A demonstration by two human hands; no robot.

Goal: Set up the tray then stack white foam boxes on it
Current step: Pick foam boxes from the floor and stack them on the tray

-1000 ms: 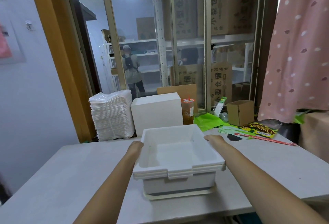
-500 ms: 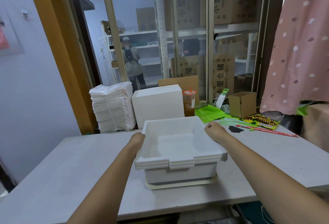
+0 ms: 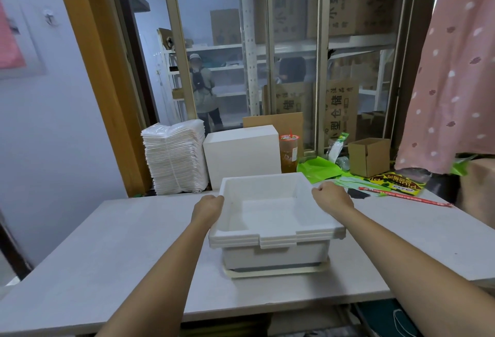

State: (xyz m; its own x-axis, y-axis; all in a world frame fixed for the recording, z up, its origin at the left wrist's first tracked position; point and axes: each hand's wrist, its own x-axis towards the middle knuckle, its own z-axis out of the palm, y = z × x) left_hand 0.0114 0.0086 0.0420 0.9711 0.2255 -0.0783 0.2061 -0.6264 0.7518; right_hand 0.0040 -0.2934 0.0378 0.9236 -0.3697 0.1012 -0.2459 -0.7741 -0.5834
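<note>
Two bare hands are gripping an open white foam box (image 3: 270, 211) by its far corners: the left hand (image 3: 207, 207) is curled over the left rim, the right hand (image 3: 332, 194) is closed in a loose fist on the right rim. The box is square, shallow and matte, with a grainy surface and a stepped lip; its doubled rim lines suggest more than one nested together. Beneath it is sitting a taller pale container, and that is resting in a low cream tray (image 3: 276, 272) whose rounded edge is showing along the front. All of this is standing near the middle of a smooth, pale grey table (image 3: 107, 256).

Behind the box, a closed white foam cube (image 3: 242, 154) is standing against the window sill, with a tall stack of flattened white foam lids or trays (image 3: 175, 158), bound and ribbed at the edges, just to its left. To the cube's right are standing a plastic cup of brown drink (image 3: 289, 153) with a red printed seal, a crumpled green plastic bag (image 3: 318, 169) and a small open cardboard carton (image 3: 369, 156). A yellow printed packet (image 3: 396, 184) and a thin red strip (image 3: 407, 197) are lying flat at the table's right. A pink spotted curtain (image 3: 452, 69) is hanging at the right edge.
</note>
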